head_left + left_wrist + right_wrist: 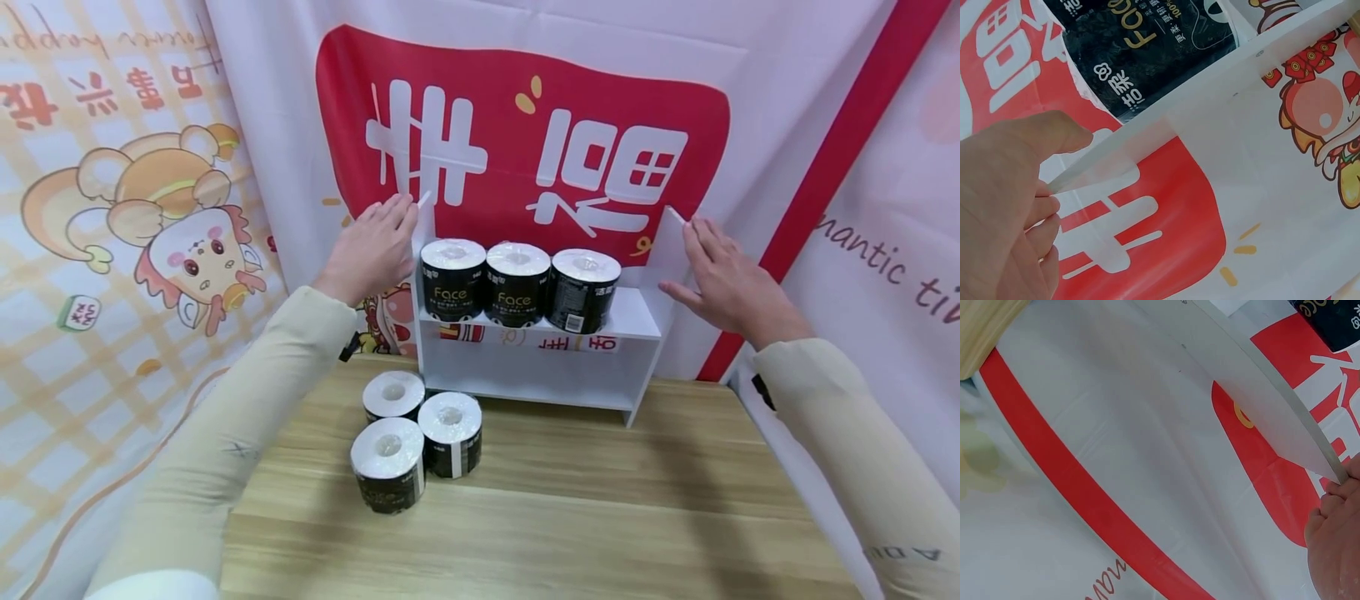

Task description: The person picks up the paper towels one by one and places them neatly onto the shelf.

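A small white shelf point(525, 379) stands on the wooden table against the back cloth. Its side panels rise above the board that bears three black-wrapped toilet paper rolls point(517, 286) in a row. My left hand point(377, 252) grips the top of the left panel point(1166, 128), thumb on the inner side and fingers on the outer side. On the opposite side, my right hand point(731, 279) holds the upper edge of the right panel point(1260, 394); its thumb is hidden in the right wrist view. Three more rolls point(387, 467) stand clustered on the table, left of the shelf's front.
The wood-grain table point(570, 517) stretches in front of the shelf. A red and white printed cloth point(517, 125) hangs right behind it. Patterned cloth walls point(112, 292) close in the left and right sides. An orange cord point(112, 479) runs along the left cloth.
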`<act>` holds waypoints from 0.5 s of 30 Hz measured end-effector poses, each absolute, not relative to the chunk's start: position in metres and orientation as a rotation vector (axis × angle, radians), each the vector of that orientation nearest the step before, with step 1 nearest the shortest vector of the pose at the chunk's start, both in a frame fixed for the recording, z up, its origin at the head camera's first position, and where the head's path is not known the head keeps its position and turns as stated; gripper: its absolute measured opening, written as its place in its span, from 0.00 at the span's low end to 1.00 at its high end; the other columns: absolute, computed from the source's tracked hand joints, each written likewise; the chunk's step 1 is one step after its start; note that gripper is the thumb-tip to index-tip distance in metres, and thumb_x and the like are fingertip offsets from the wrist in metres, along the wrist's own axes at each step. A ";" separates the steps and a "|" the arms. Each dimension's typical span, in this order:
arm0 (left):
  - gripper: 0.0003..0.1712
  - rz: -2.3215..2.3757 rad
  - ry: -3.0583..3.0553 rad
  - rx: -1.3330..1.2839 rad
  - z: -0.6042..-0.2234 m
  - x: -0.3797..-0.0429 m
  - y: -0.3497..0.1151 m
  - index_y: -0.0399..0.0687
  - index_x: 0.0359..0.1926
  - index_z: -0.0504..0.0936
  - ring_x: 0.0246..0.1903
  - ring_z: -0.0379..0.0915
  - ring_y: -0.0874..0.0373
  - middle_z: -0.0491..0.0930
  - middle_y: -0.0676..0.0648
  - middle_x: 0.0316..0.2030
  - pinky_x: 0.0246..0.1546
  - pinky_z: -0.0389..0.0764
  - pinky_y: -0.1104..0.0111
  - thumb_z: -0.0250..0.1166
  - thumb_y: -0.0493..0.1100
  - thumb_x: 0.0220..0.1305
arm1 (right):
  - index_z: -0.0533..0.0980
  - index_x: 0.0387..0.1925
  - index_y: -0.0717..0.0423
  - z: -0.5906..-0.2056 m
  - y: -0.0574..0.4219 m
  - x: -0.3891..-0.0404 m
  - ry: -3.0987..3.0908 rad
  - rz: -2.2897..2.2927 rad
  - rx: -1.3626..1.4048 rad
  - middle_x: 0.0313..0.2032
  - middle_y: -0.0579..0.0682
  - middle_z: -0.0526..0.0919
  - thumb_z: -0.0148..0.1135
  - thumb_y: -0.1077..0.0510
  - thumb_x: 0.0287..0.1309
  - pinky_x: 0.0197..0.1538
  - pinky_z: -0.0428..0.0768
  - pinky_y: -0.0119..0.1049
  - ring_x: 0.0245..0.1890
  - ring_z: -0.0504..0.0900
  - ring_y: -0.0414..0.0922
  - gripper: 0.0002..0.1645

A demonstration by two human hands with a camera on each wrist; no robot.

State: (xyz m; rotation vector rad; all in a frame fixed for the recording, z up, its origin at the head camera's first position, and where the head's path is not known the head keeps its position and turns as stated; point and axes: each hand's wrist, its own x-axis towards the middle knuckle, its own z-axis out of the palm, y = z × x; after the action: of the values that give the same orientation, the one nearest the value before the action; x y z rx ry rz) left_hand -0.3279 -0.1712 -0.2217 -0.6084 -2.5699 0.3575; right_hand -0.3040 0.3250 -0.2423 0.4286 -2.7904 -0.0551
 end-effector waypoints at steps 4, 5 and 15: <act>0.49 0.343 -2.566 -0.636 -0.221 -0.320 -0.175 0.32 0.80 0.58 0.81 0.53 0.35 0.57 0.31 0.81 0.81 0.61 0.46 0.71 0.46 0.67 | 0.34 0.85 0.57 -0.242 0.325 -0.305 -2.795 -0.059 0.423 0.85 0.65 0.36 0.65 0.36 0.67 0.67 0.71 0.74 0.84 0.40 0.68 0.67; 0.50 0.333 -2.569 -0.644 -0.221 -0.318 -0.176 0.32 0.80 0.58 0.81 0.54 0.35 0.57 0.31 0.81 0.80 0.62 0.45 0.72 0.46 0.66 | 0.33 0.85 0.57 -0.241 0.325 -0.305 -2.795 -0.059 0.423 0.85 0.65 0.35 0.65 0.36 0.67 0.67 0.70 0.74 0.84 0.40 0.68 0.68; 0.55 0.182 -2.674 -0.743 -0.229 -0.295 -0.181 0.36 0.82 0.54 0.81 0.53 0.37 0.56 0.35 0.81 0.78 0.67 0.43 0.75 0.47 0.64 | 0.33 0.85 0.57 -0.242 0.326 -0.306 -2.805 -0.039 0.421 0.85 0.65 0.34 0.65 0.35 0.67 0.68 0.68 0.75 0.84 0.39 0.68 0.68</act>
State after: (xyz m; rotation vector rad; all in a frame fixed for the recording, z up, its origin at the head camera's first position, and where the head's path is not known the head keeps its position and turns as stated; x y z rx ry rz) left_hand -0.2952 -0.1813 -0.2294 -0.7434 -2.6743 0.1824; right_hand -0.3058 0.3262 -0.2419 0.4211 -2.8051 -0.0391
